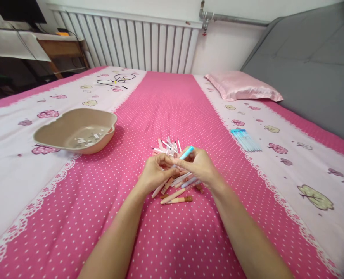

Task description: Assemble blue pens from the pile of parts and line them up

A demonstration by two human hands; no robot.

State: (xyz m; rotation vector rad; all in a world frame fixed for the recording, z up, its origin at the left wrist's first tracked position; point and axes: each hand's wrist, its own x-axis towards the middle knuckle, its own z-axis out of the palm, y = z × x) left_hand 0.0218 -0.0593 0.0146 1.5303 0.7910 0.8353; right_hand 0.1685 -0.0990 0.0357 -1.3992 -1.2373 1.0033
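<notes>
Both my hands meet over a pile of loose pens (176, 195) on the pink bedspread. My right hand (199, 164) is closed around a pen with a light blue end (187, 152), which points up and to the right. My left hand (159, 170) has its fingers pinched at the pen's lower part, close to the right fingertips. White refills with dark tips (167, 144) and pale pink pieces lie just beyond my hands. Part of the pile is hidden under my fingers.
A beige basin (73, 116) holding small white pieces stands at left. Blue-topped pens (245, 140) lie in a row at right. Further back are a pink pillow (243, 86), a black cable (116, 80), a radiator (131, 40) and a grey headboard (311, 66).
</notes>
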